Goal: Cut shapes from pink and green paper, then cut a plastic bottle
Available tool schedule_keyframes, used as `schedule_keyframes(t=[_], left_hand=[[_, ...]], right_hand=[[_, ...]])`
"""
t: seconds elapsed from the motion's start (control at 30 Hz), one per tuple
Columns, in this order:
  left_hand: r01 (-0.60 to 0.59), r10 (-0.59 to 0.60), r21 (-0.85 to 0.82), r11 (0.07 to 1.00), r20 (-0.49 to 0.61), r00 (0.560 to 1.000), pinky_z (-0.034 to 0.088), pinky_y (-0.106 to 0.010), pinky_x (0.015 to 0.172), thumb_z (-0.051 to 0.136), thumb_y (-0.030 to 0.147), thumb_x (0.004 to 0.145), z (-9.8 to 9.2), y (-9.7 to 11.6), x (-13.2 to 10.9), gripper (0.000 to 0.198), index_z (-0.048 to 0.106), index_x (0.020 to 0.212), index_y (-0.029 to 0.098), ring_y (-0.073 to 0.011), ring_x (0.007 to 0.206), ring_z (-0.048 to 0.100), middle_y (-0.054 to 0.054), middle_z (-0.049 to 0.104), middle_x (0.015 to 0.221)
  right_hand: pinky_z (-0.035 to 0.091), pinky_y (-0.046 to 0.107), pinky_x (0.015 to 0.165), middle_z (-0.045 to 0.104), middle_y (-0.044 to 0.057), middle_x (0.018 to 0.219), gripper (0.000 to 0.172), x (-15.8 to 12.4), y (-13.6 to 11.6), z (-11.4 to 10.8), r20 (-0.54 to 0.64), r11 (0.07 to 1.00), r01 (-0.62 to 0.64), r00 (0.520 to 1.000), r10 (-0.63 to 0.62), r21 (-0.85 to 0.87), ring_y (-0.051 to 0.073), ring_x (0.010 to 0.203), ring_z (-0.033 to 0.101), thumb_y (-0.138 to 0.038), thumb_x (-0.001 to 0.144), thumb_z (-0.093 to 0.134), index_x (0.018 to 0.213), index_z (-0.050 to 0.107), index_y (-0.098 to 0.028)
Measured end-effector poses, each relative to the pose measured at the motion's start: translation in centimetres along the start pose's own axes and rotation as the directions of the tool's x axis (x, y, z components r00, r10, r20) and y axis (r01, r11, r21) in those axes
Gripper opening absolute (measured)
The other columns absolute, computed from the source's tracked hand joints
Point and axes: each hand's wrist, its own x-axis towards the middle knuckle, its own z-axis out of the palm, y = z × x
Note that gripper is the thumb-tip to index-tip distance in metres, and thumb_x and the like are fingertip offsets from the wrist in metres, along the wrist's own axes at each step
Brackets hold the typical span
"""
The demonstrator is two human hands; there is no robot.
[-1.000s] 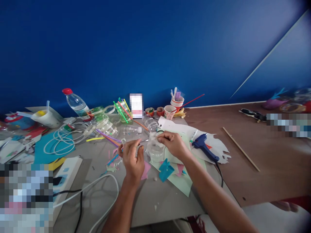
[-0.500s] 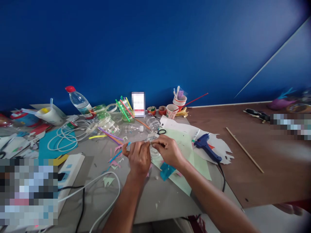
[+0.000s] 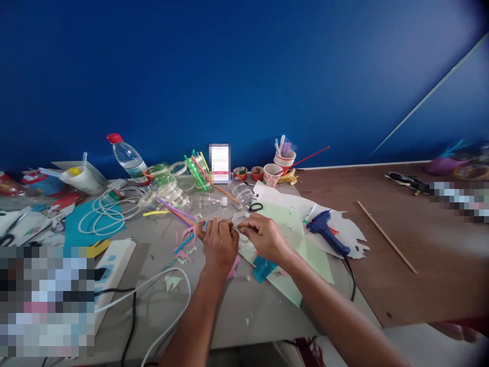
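Observation:
My left hand [image 3: 218, 244] is closed over the grey table, fingers curled downward, and what lies under them is hidden. Thumb and index finger of my right hand [image 3: 265, 235] are pinched together, almost touching the left fingertips. Anything between them is too small to make out. A clear plastic piece [image 3: 241, 218] shows just behind the fingertips, partly covered by them. On the left, a blue straw [image 3: 184, 243] runs toward my left hand; I cannot tell whether the hand grips it. Pink paper scraps [image 3: 187, 235] lie beside it.
A blue glue gun [image 3: 326, 232] rests on cut paper to the right, near a wooden stick [image 3: 385, 237]. Clear bottles, straws and paper cups [image 3: 272, 174] line the back. A power strip [image 3: 118, 255] and white cable [image 3: 185, 285] occupy the left. Black-handled scissors [image 3: 255, 207] lie behind my hands.
The whole view has shifted slightly. My hands stay together over the same spot, with the left fingers a little more curled in. Nothing is visibly taken up or put down.

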Motion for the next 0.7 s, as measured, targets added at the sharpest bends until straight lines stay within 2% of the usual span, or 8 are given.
schedule_keyframes(t=[0.1,0.27,0.53,0.7], left_hand=[[0.082,-0.082,-0.076,0.994,0.001,0.997,0.032,-0.042,0.092,0.049,0.013,0.081,0.8,-0.4,-0.2,0.009,0.051,0.077,0.021,-0.021,0.077,0.056,-0.004,0.061,0.074],[0.218,-0.218,-0.2,0.955,0.022,0.976,0.037,-0.039,0.086,0.048,0.012,0.078,1.5,-0.7,-0.4,0.01,0.051,0.077,0.021,-0.0211,0.076,0.058,-0.003,0.062,0.073],[0.304,-0.301,-0.23,0.925,0.05,0.952,0.038,-0.04,0.084,0.047,0.015,0.078,1.6,-1.1,-0.3,0.008,0.051,0.075,0.022,-0.0214,0.075,0.058,-0.003,0.062,0.073],[0.333,-0.33,-0.234,0.913,0.052,0.942,0.038,-0.041,0.085,0.046,0.016,0.078,1.5,-1.3,-0.1,0.009,0.051,0.076,0.022,-0.0227,0.079,0.058,-0.004,0.062,0.074]], right_hand=[[0.04,0.025,0.066,0.059,0.001,0.069,0.019,0.2,0.3,0.0,-0.008,0.999,-0.029,1.0,0.029,0.022,0.014,0.068,0.056,-0.01,0.08,0.056,0.076,0.073,-0.018],[0.043,0.026,0.067,0.065,0.003,0.074,0.016,0.6,0.9,0.0,0.002,0.982,-0.106,0.994,0.107,0.159,0.016,0.073,0.059,-0.017,0.078,0.057,0.076,0.073,-0.018],[0.041,0.026,0.065,0.062,0.002,0.071,0.015,0.8,0.9,-0.4,0.058,0.963,-0.133,0.991,0.123,0.233,0.015,0.069,0.055,-0.02,0.076,0.058,0.073,0.072,-0.017],[0.04,0.026,0.064,0.06,0.001,0.069,0.013,1.0,0.8,-1.0,0.123,0.923,-0.164,0.984,0.129,0.349,0.014,0.067,0.053,-0.021,0.073,0.058,0.071,0.07,-0.017]])
